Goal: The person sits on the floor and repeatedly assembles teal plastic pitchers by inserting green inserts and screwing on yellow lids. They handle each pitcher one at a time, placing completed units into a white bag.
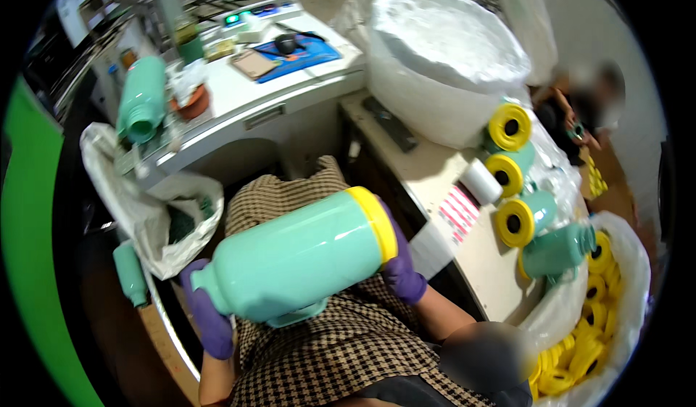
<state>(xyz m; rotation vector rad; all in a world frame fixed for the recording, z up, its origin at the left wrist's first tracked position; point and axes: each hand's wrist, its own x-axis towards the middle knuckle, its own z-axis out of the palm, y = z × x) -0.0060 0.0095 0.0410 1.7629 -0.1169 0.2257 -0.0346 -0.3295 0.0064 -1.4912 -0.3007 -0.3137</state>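
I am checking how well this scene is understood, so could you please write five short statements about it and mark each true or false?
1. The left hand is at the narrow neck of the held green bottle. True.
2. Both hands are bare. False: both wear purple gloves.
3. The right hand is at the bottle's yellow end ring. True.
4. The bag at the lower right is filled with green bottles. False: it holds loose yellow rings.
5. The held bottle stands upright on the white desk. False: it is held tilted, above the lap.
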